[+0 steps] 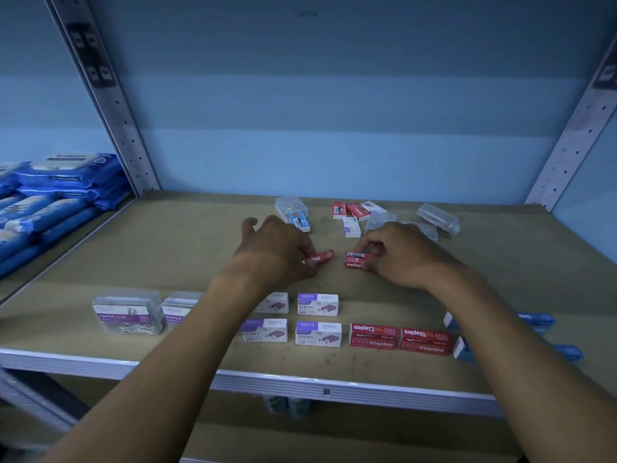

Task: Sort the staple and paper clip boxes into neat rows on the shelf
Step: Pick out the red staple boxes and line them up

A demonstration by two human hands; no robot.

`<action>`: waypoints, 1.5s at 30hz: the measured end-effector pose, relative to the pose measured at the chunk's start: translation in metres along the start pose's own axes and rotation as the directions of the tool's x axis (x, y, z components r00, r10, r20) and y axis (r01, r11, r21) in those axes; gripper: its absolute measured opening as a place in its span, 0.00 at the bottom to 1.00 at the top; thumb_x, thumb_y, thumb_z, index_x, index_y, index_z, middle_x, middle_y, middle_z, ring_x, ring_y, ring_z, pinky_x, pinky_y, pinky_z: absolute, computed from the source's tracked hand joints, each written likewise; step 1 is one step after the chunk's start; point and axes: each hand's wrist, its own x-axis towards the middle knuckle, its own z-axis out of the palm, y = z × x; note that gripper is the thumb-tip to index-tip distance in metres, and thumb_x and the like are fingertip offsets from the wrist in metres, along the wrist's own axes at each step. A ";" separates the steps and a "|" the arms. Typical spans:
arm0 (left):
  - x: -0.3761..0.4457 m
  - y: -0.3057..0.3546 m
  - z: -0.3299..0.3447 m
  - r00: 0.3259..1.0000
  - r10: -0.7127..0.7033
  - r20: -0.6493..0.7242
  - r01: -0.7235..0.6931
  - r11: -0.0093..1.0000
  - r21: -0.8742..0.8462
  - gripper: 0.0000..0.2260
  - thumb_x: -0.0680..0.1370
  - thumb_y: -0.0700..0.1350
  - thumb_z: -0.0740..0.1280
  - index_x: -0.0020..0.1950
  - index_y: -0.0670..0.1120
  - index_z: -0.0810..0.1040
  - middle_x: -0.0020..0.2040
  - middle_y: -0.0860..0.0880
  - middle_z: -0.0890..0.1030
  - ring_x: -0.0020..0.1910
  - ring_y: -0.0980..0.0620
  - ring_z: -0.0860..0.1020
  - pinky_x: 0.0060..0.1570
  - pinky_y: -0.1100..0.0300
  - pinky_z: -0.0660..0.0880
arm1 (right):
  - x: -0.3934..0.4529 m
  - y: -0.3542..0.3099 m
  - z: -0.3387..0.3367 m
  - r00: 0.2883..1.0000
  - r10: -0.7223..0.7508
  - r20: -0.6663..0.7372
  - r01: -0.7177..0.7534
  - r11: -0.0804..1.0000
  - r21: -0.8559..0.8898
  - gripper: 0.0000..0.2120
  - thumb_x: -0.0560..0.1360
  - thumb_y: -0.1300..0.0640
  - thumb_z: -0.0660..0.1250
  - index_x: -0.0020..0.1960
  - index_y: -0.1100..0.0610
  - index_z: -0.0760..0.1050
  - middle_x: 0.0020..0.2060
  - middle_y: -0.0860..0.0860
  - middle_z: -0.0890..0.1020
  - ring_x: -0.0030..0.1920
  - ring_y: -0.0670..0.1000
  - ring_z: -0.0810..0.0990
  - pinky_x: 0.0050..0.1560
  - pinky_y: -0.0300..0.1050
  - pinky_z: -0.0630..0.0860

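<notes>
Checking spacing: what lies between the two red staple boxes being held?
Head view: only bare shelf board between the left-hand box and the right-hand box.

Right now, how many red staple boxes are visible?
6: two in the front row, one in each of the hands, two in the back pile. More may be hidden.

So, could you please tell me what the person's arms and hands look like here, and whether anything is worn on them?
Both arms are bare from the frame's lower edge to the fingers: no sleeves, gloves, watch or bracelet show. No rings are visible on the left hand or the right hand, though the dim bluish light hides fine detail.
</notes>
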 end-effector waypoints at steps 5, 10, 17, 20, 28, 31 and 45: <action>-0.002 -0.003 0.004 1.000 -0.002 -0.017 0.001 0.998 -0.064 0.16 0.73 0.68 0.64 0.52 0.61 0.83 0.44 0.61 0.82 0.60 0.57 0.71 0.68 0.47 0.57 | -0.006 0.003 -0.009 0.998 0.015 0.068 -0.018 0.999 0.046 0.09 0.79 0.51 0.66 0.55 0.43 0.84 0.55 0.43 0.83 0.56 0.46 0.79 0.56 0.43 0.75; -0.006 -0.006 0.005 1.000 -0.017 -0.010 0.015 0.987 -0.159 0.14 0.73 0.65 0.65 0.52 0.62 0.83 0.44 0.61 0.82 0.58 0.58 0.71 0.65 0.52 0.60 | -0.010 0.002 -0.013 0.998 0.014 0.062 -0.016 0.999 0.043 0.14 0.82 0.55 0.61 0.56 0.44 0.84 0.59 0.43 0.83 0.57 0.46 0.79 0.54 0.40 0.72; -0.008 -0.005 0.005 1.000 -0.018 0.004 0.019 0.991 -0.132 0.15 0.73 0.65 0.65 0.56 0.63 0.82 0.48 0.61 0.80 0.60 0.57 0.70 0.65 0.53 0.60 | -0.008 0.004 -0.011 0.999 0.029 0.024 -0.030 0.997 0.073 0.14 0.83 0.53 0.61 0.57 0.45 0.85 0.58 0.42 0.84 0.55 0.45 0.79 0.52 0.40 0.72; -0.006 -0.006 0.008 1.000 -0.024 0.010 0.025 0.989 -0.144 0.17 0.72 0.68 0.66 0.55 0.62 0.81 0.50 0.61 0.81 0.61 0.58 0.70 0.65 0.53 0.60 | -0.010 0.003 -0.012 0.998 0.046 0.032 -0.048 0.996 0.073 0.15 0.84 0.51 0.59 0.57 0.44 0.85 0.57 0.41 0.84 0.53 0.45 0.79 0.54 0.42 0.74; -0.004 0.004 0.013 1.000 0.020 0.001 -0.020 0.993 -0.115 0.16 0.74 0.65 0.66 0.57 0.60 0.81 0.52 0.59 0.79 0.61 0.53 0.67 0.61 0.51 0.61 | -0.016 0.005 -0.014 0.998 0.058 0.021 -0.061 0.990 0.131 0.12 0.72 0.53 0.76 0.55 0.45 0.84 0.50 0.43 0.84 0.48 0.39 0.79 0.41 0.31 0.70; -0.002 0.004 0.016 1.000 0.020 -0.022 -0.023 0.986 -0.162 0.13 0.74 0.63 0.67 0.53 0.59 0.81 0.51 0.58 0.79 0.60 0.53 0.67 0.58 0.52 0.60 | -0.019 0.004 -0.018 0.998 0.062 -0.014 -0.058 0.978 0.201 0.09 0.72 0.53 0.76 0.52 0.45 0.85 0.46 0.45 0.85 0.46 0.41 0.81 0.41 0.33 0.72; -0.006 -0.003 0.011 0.992 -0.047 -0.118 -0.014 0.881 -0.473 0.14 0.68 0.58 0.75 0.51 0.60 0.77 0.42 0.64 0.81 0.48 0.67 0.73 0.59 0.51 0.67 | -0.036 0.003 -0.030 0.998 -0.004 -0.062 0.021 0.962 0.273 0.27 0.72 0.60 0.75 0.64 0.36 0.76 0.43 0.41 0.81 0.43 0.47 0.83 0.44 0.46 0.82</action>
